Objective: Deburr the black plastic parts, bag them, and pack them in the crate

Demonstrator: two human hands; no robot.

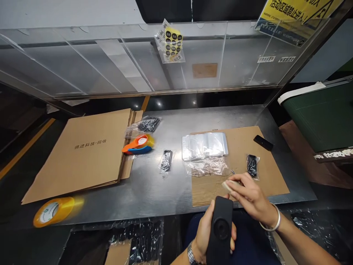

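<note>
My left hand (202, 230) is wrapped round a black oblong item (223, 209) with a round, ringed recess on its face, held tilted upright at the table's front edge. Just above its top end, my right hand (252, 195) pinches a small off-white piece (227, 186); whether it is cloth or a pad I cannot tell. Beneath the right hand lies a cardboard sheet (245, 138). On that sheet are a stack of clear plastic bags (204, 146), a small black item in a clear bag (252, 165) and an unwrapped black item (263, 142).
A stack of flat cardboard (79, 158) fills the table's left side. Beside it are an orange and blue tape dispenser (138, 145), a bagged black item (149, 124) and another bagged item (166, 161). A yellow tape roll (53, 211) sits front left. Clear panel (198, 75) behind.
</note>
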